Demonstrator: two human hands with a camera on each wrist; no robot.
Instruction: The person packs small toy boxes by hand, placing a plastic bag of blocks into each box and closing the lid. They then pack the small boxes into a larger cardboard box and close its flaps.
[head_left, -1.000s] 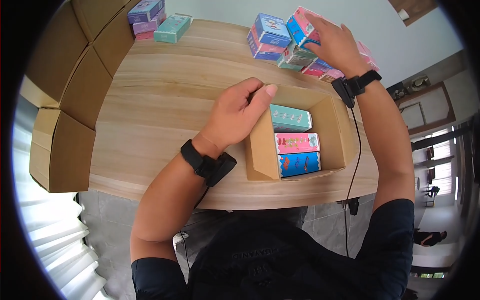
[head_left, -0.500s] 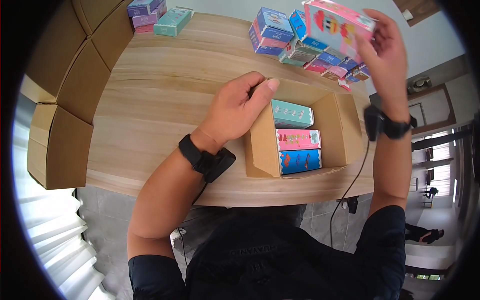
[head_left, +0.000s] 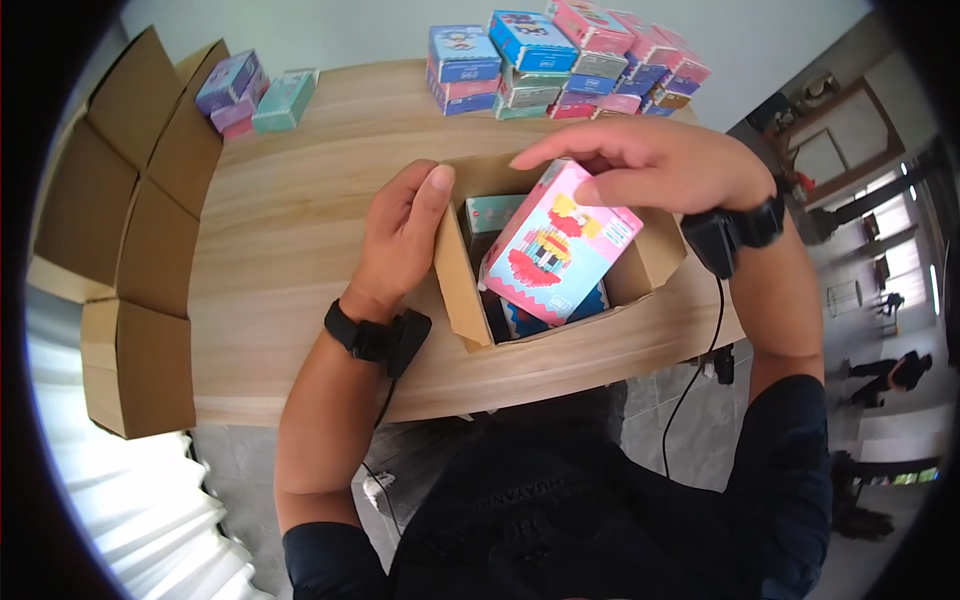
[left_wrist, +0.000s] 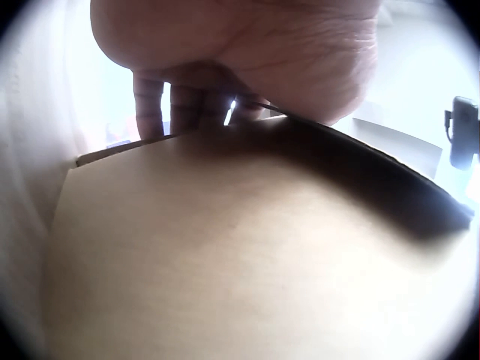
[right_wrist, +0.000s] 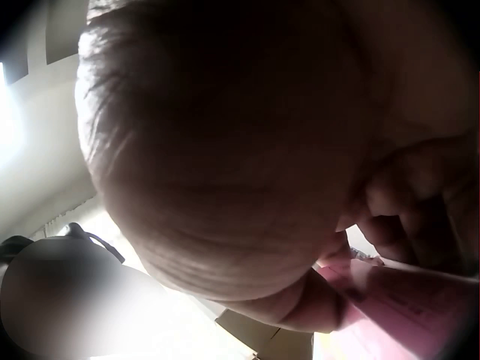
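An open cardboard box (head_left: 460, 295) stands near the table's front edge. My left hand (head_left: 398, 235) grips its left wall at the far corner, thumb over the rim; the left wrist view shows that cardboard wall (left_wrist: 202, 247) below the palm. My right hand (head_left: 675, 172) holds a small pink and light-blue carton (head_left: 560, 250) with a colourful block figure on its front, tilted over the box's opening. In the right wrist view the pink side (right_wrist: 412, 300) shows by the fingers. Inside the box, a teal carton (head_left: 490, 212) and part of a blue carton (head_left: 520, 320) show behind it.
Stacked colourful cartons (head_left: 530, 45) line the table's back right. A smaller stack (head_left: 232, 85) and a teal carton (head_left: 285, 100) sit at the back left. Several cardboard boxes (head_left: 150, 350) stand along the left edge. A cable (head_left: 705, 370) hangs from the right wrist.
My right hand has lifted the pink carton from the back-right stack and brought it toward me, over the cardboard box. The left hand has kept its grip on the box.
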